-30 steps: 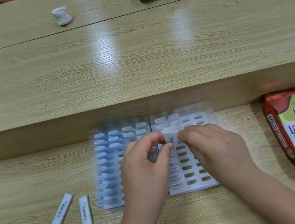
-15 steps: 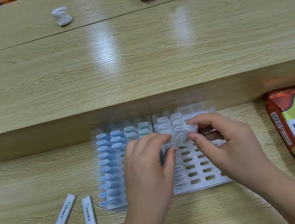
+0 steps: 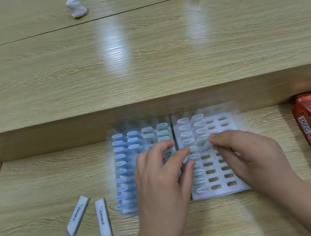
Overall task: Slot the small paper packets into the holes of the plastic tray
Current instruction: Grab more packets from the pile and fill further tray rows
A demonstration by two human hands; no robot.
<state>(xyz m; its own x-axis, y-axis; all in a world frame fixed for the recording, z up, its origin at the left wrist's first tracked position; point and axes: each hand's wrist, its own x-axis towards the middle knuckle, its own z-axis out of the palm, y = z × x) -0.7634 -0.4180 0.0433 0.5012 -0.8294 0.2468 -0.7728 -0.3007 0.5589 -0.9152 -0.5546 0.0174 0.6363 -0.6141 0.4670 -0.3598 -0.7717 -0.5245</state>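
The white packet (image 3: 198,145) is pinched at either end by the left hand (image 3: 160,178) and right hand (image 3: 245,154) over the second column of the right-hand tray (image 3: 230,187), though blur hides whether it has entered its hole. That tray holds white packets down its nine-o'clock column and the top of the next. The rest is empty, while the left-hand tray (image 3: 127,210) touching it (blue and greenish packets) looks full, so I judge the job just past halfway. Two loose packets (image 3: 78,217) lie on the table (image 3: 37,178) at eight o'clock from the trays.
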